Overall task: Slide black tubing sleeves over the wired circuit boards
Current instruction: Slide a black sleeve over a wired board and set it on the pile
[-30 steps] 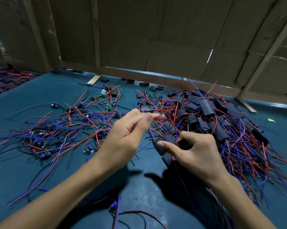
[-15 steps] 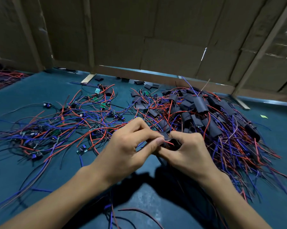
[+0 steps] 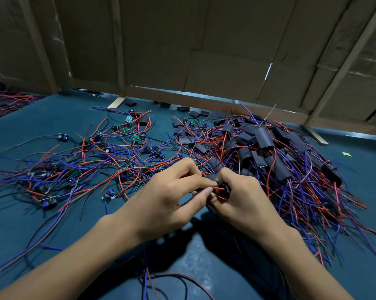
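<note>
Wires fed into a sleeve mouth, just above the table

Left hand [image 3: 167,198] pinches a red wire [image 3: 215,188]; right hand [image 3: 243,200] grips the black sleeve [image 3: 222,189] — a stray wire could snag its rim and buckle.

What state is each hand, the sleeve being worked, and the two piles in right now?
left hand: pinching red wire ends at the sleeve mouth
right hand: gripping the black sleeve
black sleeve: held, wires entering
bare boards: unsleeved, spread left
sleeved boards: heaped right
</note>
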`<move>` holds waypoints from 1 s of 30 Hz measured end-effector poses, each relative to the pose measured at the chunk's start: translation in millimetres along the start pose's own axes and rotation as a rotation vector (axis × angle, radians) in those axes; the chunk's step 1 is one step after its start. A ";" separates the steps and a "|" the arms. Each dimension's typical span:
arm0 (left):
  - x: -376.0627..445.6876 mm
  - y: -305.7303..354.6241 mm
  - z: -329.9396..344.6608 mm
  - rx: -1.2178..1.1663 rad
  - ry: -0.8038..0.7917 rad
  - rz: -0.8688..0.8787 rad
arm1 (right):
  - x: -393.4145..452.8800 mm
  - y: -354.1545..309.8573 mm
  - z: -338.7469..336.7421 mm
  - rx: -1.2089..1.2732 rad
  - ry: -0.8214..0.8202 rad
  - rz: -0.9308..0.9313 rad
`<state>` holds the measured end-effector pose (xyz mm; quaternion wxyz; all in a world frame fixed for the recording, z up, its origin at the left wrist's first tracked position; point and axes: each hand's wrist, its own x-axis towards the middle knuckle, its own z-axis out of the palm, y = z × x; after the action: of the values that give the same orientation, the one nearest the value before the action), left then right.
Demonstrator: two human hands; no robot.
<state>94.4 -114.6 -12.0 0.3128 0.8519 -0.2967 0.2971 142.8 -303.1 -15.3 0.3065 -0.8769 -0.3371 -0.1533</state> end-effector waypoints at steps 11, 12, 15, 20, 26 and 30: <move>-2.4 -5.0 1.0 0.066 0.036 0.029 | -1.0 1.2 3.7 0.103 0.058 0.016; -2.5 -5.2 0.5 0.068 0.046 0.027 | -1.0 1.2 4.5 0.105 0.069 0.014; -2.7 -5.8 -0.6 0.078 0.063 0.022 | -1.7 2.5 5.8 0.108 0.099 0.032; -2.8 -5.5 0.9 0.085 0.001 0.044 | -2.3 -2.6 6.4 0.092 0.023 0.003; 0.9 -7.2 -1.8 -0.007 -0.085 0.069 | -3.2 -4.6 1.9 -0.051 -0.192 -0.055; 0.4 -11.4 -1.1 -0.052 -0.144 0.116 | -5.5 -10.8 1.1 -0.036 -0.314 -0.151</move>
<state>102.1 -106.8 -15.1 0.2953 0.8440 -0.3747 0.2450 131.5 -298.8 -14.1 0.2220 -0.8675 -0.4430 -0.0428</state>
